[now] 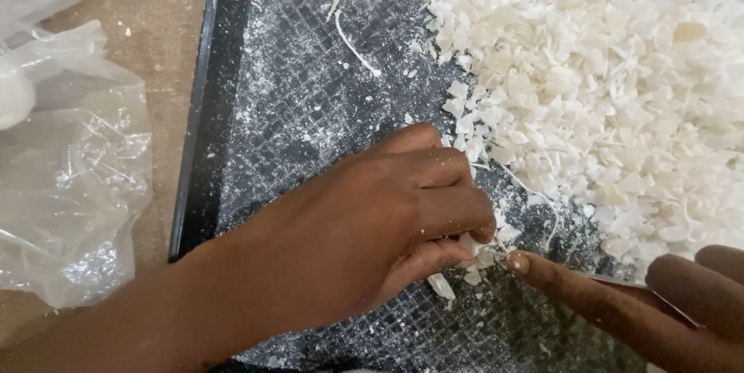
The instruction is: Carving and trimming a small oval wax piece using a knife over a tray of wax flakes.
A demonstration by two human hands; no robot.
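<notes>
A small clump of white flakes [473, 253] at lower centre sits pinched in the left hand [380, 226], fingers curled together; the right hand [659, 295] extends one finger; brittle bits could crumble or scatter across the black tray [203, 148]

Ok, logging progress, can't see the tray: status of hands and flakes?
Left hand curled on white flakes. Right hand forefinger extended beside them. Flake heap on black tray, nothing blocking.
</notes>
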